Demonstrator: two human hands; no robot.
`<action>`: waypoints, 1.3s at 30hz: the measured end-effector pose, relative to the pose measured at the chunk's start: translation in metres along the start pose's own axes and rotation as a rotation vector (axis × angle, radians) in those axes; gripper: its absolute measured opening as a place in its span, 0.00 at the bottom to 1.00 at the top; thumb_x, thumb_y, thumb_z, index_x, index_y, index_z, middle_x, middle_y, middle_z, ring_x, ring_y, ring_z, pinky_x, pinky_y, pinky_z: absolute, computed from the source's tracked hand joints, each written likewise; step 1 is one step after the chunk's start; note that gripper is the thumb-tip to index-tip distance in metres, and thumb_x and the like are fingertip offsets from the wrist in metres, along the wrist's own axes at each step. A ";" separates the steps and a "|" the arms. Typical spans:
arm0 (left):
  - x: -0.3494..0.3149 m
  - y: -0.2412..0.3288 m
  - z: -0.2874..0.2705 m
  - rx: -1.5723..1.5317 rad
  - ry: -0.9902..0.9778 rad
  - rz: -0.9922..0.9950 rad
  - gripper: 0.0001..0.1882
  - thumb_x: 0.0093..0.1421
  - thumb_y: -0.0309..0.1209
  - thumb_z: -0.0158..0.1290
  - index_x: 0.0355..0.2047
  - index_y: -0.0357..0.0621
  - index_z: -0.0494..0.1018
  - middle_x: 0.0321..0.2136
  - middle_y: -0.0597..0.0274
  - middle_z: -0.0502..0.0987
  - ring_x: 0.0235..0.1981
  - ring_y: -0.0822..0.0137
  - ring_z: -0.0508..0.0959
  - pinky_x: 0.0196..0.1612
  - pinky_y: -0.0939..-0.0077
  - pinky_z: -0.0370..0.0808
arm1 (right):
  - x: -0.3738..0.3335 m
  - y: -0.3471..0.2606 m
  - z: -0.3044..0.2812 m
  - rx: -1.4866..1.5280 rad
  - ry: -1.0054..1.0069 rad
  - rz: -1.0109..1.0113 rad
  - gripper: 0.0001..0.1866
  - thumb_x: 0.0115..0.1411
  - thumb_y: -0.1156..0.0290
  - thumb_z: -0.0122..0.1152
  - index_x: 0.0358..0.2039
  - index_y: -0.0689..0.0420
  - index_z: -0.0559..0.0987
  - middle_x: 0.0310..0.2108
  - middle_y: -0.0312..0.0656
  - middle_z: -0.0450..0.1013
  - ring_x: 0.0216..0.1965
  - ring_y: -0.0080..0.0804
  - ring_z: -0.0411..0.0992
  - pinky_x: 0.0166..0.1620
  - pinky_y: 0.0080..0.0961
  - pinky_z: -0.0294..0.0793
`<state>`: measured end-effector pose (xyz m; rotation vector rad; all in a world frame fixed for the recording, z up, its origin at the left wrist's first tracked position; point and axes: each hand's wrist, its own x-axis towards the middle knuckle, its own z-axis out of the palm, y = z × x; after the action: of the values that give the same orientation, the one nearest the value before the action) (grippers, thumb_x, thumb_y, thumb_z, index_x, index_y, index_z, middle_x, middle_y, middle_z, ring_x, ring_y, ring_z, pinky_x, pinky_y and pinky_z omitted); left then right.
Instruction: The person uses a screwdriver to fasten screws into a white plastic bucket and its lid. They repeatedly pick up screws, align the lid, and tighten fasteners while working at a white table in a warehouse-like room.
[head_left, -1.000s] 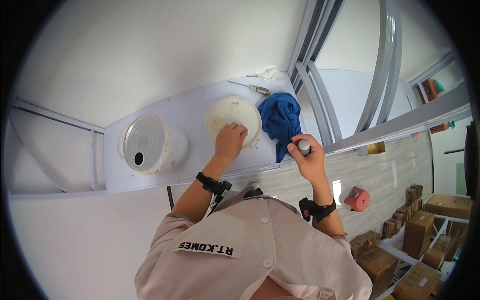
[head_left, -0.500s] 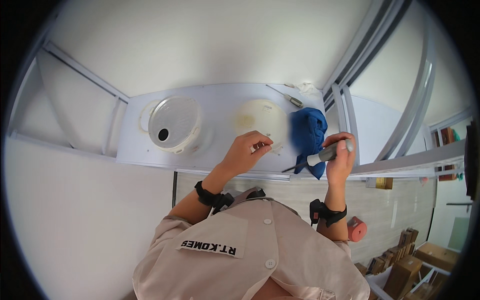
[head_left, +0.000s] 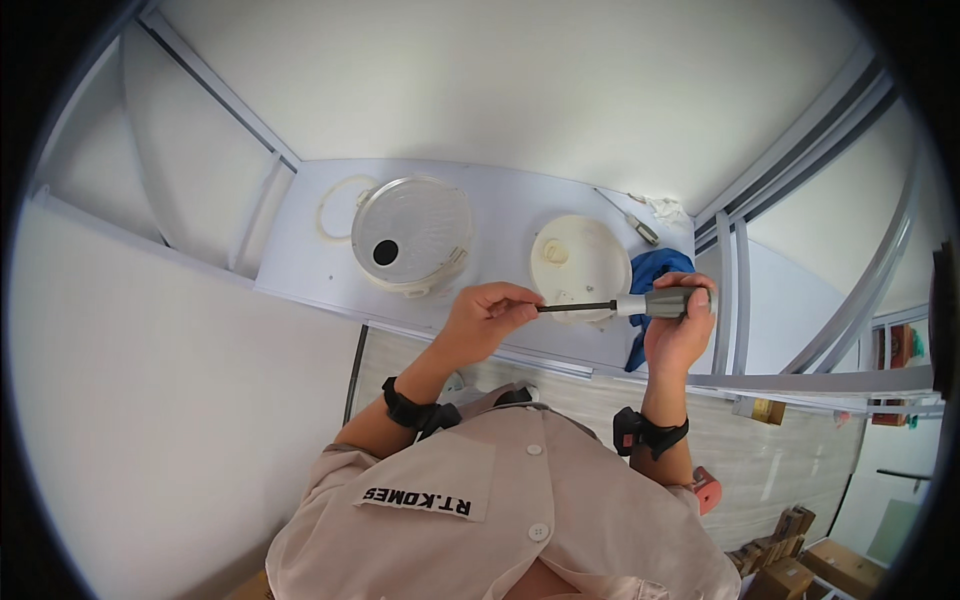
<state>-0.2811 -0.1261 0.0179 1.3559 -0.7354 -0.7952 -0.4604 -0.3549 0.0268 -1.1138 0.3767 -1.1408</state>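
Note:
My right hand [head_left: 680,333] is wrapped round the grey handle of a screwdriver [head_left: 632,303], held level above the near edge of the table. Its dark shaft points left, and the fingertips of my left hand [head_left: 482,318] pinch together at its tip. Whether a small part sits between those fingertips is too hidden to tell. Behind the shaft lies a round cream lid [head_left: 592,262] with a raised knob and several small bits on it. A blue cloth [head_left: 661,263] is bunched under and behind my right hand.
On the table's left stands a round, whitish translucent tub [head_left: 415,222] with a black circle inside. Beside it lies a pale ring [head_left: 327,222]. Another screwdriver [head_left: 643,230] and crumpled white tissue [head_left: 665,208] lie at the back right. Metal frame posts [head_left: 741,300] rise at the right.
The screwdriver has swung from slanting down to level. My left fingers have come to its tip from above the lid. The view has shifted, so the table things appear further right.

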 end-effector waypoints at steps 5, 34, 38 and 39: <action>-0.008 -0.008 -0.037 -0.079 0.010 -0.015 0.07 0.68 0.17 0.62 0.46 0.29 0.83 0.42 0.53 0.87 0.46 0.65 0.88 0.51 0.74 0.86 | -0.011 0.016 0.023 0.015 0.014 0.049 0.16 0.74 0.55 0.57 0.49 0.55 0.73 0.41 0.51 0.78 0.43 0.38 0.77 0.48 0.34 0.78; -0.032 0.004 -0.173 -0.122 0.090 0.231 0.10 0.70 0.21 0.62 0.50 0.32 0.83 0.38 0.52 0.88 0.39 0.67 0.87 0.49 0.71 0.85 | -0.080 0.026 0.139 0.087 -0.325 -0.022 0.32 0.75 0.53 0.62 0.69 0.57 0.64 0.56 0.60 0.77 0.56 0.42 0.78 0.63 0.42 0.76; -0.034 0.006 -0.185 -0.144 0.034 0.233 0.09 0.71 0.21 0.61 0.50 0.32 0.83 0.38 0.52 0.88 0.39 0.66 0.87 0.47 0.71 0.85 | -0.086 0.021 0.145 0.051 -0.354 -0.040 0.33 0.75 0.56 0.63 0.70 0.57 0.62 0.57 0.61 0.76 0.56 0.43 0.78 0.63 0.43 0.75; -0.035 0.007 -0.187 -0.136 0.031 0.225 0.09 0.71 0.21 0.61 0.49 0.32 0.83 0.38 0.52 0.88 0.39 0.66 0.87 0.47 0.71 0.85 | -0.087 0.020 0.148 0.043 -0.358 -0.043 0.33 0.75 0.56 0.64 0.70 0.57 0.62 0.58 0.61 0.76 0.56 0.44 0.78 0.63 0.43 0.75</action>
<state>-0.1434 0.0057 0.0101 1.1384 -0.7802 -0.6319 -0.3779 -0.2050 0.0524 -1.2648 0.0498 -0.9575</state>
